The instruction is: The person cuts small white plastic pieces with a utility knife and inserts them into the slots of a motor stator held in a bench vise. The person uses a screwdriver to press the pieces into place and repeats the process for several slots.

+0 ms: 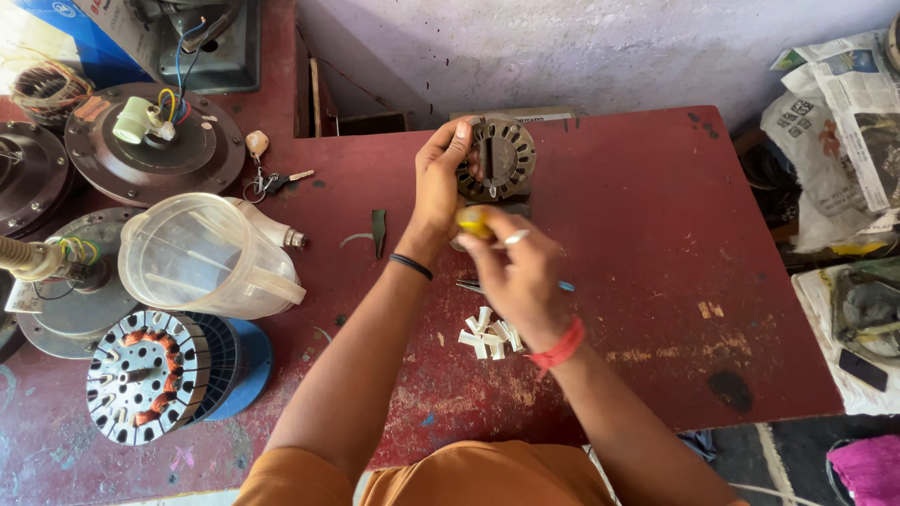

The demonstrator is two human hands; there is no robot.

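Observation:
My left hand point(439, 178) grips the left edge of a round slotted metal motor core point(506, 157), holding it upright on the red table point(656, 244). My right hand point(514, 267) is closed around a yellow-handled tool point(473, 221) whose shaft points up into the core's centre. A pile of small white paper strips point(487, 337) lies just under my right wrist. A thin blue-tipped tool point(566, 286) sits on the table beneath my right hand, mostly hidden.
A clear plastic jug point(202, 255) lies on its side at the left. Near it are a wound stator point(150, 375) on a blue disc, brown fan motor housings point(150, 141), and keys point(267, 178). Newspapers point(844, 103) lie off the table's right side.

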